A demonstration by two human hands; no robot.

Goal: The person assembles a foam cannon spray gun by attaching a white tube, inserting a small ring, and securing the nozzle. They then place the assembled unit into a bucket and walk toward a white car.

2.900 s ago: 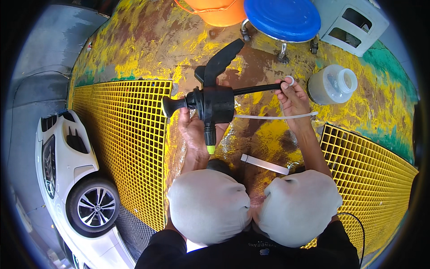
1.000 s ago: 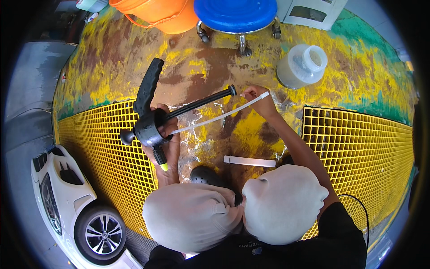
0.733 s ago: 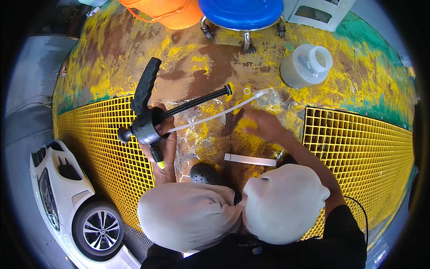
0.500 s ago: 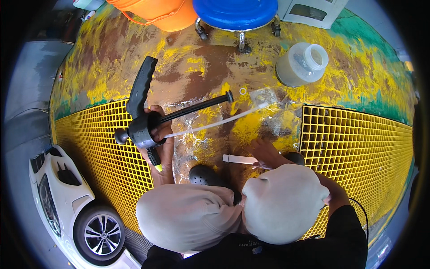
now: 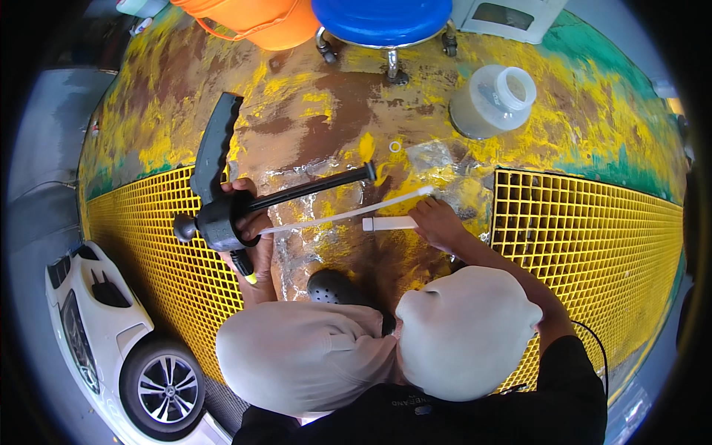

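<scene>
Two bare hands work apart over the floor [image 5: 334, 111], the left one [image 5: 259, 251] wrapped around the collar of a black sprayer head [image 5: 220, 222], the right one [image 5: 437, 224] closed on one end of a pale, straight tube [image 5: 389, 223]. The sprayer head lies sideways in the left grip, its opening turned to the right and fingers curled over its rim; the thumb's exact place is hard to tell. Its ridged handle [image 5: 215, 141] rises above that hand, a rounded knob [image 5: 185, 227] juts out on the left, and a nozzle with a yellow tip [image 5: 251, 279] hangs below, close to the wrist. From the opening a slim black rod [image 5: 315, 188] slants up to the right and ends in a flat disc. Beneath it a thin, translucent hose [image 5: 348, 213] bends gently toward the right hand; its free end sits just above those fingers, and whether they touch is unclear. The tube sticks out leftward from the right grip, a band near its squared-off end. Beyond the hose, a small white ring [image 5: 395, 147] lies flat on the scuffed yellow and brown paint. Farther off stands a cloudy plastic bottle [image 5: 482, 104], round-bodied and wide-necked, its mouth uncovered.
</scene>
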